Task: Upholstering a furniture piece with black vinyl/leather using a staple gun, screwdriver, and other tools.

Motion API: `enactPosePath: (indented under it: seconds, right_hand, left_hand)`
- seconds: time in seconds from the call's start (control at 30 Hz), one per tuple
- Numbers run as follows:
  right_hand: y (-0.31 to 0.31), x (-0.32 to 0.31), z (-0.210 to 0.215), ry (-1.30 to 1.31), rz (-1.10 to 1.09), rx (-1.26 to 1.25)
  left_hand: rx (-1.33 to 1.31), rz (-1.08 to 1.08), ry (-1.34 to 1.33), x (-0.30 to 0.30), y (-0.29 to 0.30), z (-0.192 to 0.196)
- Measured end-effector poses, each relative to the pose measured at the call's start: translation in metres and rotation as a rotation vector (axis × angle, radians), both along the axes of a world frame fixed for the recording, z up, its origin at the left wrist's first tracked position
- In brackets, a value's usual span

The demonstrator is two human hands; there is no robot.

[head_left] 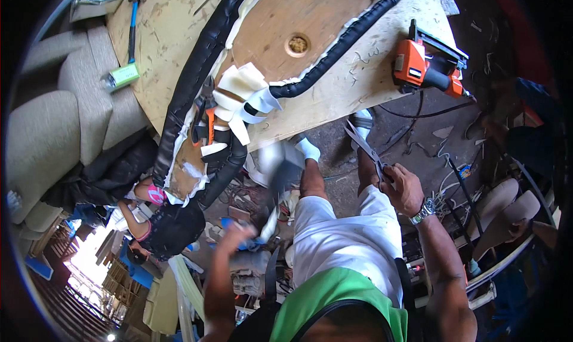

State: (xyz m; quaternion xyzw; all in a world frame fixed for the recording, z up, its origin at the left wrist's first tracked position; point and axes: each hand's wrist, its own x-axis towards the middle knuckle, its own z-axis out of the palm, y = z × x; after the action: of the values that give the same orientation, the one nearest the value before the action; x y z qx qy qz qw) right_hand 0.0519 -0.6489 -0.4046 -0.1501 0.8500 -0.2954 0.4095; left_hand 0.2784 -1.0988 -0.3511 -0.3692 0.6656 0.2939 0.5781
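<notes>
My right hand [406, 189] is closed round the handles of a pair of scissors [365, 146], whose blades point up toward the table edge and look parted. My left hand [239, 237] is smeared by motion below the table, so its fingers cannot be read. Just beyond it is a blurred black and white piece of material [286, 169]; whether the hand holds it is unclear. A wooden panel with black padded edging [200, 55] lies on the table and overhangs its near left edge. On it are white and black offcuts [242, 91] and orange-handled pliers [210, 124].
The wooden table [382, 103] carries an orange nail or staple gun [424, 64] with a hose, a blue-handled hammer [133, 28] and a small green box [123, 74]. Grey cushions [45, 133] stand at left. Another person [170, 228] is low at left. Scraps and cords litter the floor.
</notes>
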Motion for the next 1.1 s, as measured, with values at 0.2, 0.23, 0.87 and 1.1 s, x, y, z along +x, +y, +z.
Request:
enactPosePath:
  seconds: [0.2,0.23,0.87,1.1]
  right_hand:
    - [0.011,-0.004,-0.005,0.105,-0.159,-0.139]
    - [0.018,-0.001,-0.002,0.111,-0.176,-0.109]
    - [0.044,0.045,-0.007,-0.089,-0.472,-0.161]
    - [0.003,0.023,-0.026,-0.128,-0.496,-0.203]
  left_hand:
    - [0.200,-0.353,0.158,0.094,0.083,-0.015]
    - [0.201,-0.325,0.176,0.086,0.108,-0.016]
    - [-0.085,0.030,1.877,-0.375,0.161,-0.094]
    - [0.323,-0.115,0.619,-0.131,0.128,-0.135]
